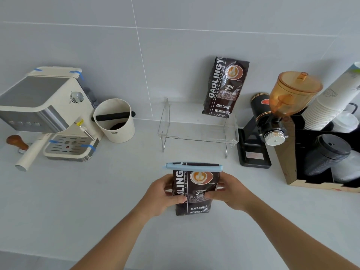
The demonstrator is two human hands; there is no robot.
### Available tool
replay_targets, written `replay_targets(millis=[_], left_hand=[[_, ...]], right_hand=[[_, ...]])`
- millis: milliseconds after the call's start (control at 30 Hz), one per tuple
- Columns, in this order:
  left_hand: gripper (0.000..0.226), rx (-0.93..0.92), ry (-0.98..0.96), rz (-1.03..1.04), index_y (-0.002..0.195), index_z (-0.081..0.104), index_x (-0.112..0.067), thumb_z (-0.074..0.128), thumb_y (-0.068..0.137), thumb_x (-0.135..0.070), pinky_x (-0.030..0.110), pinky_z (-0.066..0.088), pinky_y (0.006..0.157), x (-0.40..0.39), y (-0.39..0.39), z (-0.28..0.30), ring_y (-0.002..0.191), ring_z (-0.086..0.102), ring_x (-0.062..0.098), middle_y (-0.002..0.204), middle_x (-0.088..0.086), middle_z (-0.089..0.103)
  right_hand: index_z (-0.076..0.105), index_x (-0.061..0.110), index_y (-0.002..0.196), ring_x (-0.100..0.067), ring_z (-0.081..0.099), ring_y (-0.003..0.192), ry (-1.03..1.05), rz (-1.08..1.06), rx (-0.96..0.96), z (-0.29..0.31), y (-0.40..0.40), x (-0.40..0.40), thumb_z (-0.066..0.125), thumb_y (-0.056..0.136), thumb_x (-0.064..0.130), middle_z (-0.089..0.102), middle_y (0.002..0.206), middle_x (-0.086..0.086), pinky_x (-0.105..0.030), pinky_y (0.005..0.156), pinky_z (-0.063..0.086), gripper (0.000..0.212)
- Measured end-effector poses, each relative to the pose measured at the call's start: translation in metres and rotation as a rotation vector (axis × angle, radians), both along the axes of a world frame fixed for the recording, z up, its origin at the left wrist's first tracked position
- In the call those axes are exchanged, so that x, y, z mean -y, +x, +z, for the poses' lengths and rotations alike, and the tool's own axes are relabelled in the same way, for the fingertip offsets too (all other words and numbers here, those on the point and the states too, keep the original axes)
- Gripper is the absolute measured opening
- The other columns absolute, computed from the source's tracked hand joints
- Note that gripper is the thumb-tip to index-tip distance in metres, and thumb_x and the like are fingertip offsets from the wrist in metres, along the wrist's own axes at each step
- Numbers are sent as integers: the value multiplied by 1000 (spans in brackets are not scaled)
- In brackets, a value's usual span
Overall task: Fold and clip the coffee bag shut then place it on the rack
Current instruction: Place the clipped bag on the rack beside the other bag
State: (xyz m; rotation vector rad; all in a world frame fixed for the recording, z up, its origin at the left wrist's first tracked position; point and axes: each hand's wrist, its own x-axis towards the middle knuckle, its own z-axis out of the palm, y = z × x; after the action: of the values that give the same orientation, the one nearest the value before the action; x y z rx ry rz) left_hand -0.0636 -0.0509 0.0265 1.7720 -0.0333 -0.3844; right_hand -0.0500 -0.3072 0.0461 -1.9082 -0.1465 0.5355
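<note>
While pinching in from both sides, gripping the coffee bag (pixel 195 193) upright between the two hands: left hand (pixel 164 193) wrapping the bag's left edge, thumb lying across the front print, right hand (pixel 228 191) doing the same on the right edge, fingers curling round behind. Sitting right in the middle of that grip, bottom of the bag poking out below the thumbs, looking like it's just touching the white counter (pixel 97 201), can't tell for sure tbh. Running across the folded top, well above the fingertips, a light blue clip (pixel 192 167) clamping it shut. Standing further back near the wall, the clear rack (pixel 196 131), already carrying a second coffee bag (pixel 226 86) leaning against the tiles.
</note>
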Motion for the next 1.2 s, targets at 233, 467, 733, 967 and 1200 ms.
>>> replay_targets(millis=[233, 467, 733, 967, 1200], left_hand=[[51, 104, -83, 34, 110, 66, -28, 85, 63, -24, 31, 58, 81, 2, 20, 38, 100, 70, 15, 107, -5, 76], [51, 241, -142, 73, 111, 67, -30, 82, 62, -29, 21, 55, 75, 1, 49, 88, 93, 71, 8, 104, -9, 77], [54, 358, -179, 104, 115, 66, -36, 81, 63, -33, 23, 55, 77, -5, 90, 137, 89, 72, 10, 102, -7, 78], [47, 446, -158, 160, 108, 71, -41, 82, 63, -34, 21, 57, 80, -11, 131, 169, 96, 71, 5, 101, -16, 77], [18, 416, -177, 289, 87, 78, -33, 80, 72, -22, 25, 55, 77, -7, 180, 176, 83, 76, 10, 88, -9, 80]], right_hand=[[59, 36, 118, -14, 67, 102, 125, -93, 96, 35, 13, 1, 82, 74, 22, 73, 111, 8, -36, 83, 55, 52], [57, 40, 118, -20, 66, 106, 218, -143, 157, 83, 40, -8, 84, 69, 40, 74, 109, 3, -49, 81, 59, 56], [53, 30, 118, -27, 70, 100, 280, -194, 247, 136, 78, -20, 86, 59, 40, 75, 107, -3, -51, 78, 60, 69], [55, 24, 114, -22, 74, 87, 303, -208, 313, 168, 122, -30, 80, 77, 11, 78, 97, 1, -40, 71, 60, 47], [57, 29, 125, -22, 74, 92, 260, -305, 315, 164, 172, -42, 82, 75, 16, 74, 105, -2, -47, 76, 62, 57]])
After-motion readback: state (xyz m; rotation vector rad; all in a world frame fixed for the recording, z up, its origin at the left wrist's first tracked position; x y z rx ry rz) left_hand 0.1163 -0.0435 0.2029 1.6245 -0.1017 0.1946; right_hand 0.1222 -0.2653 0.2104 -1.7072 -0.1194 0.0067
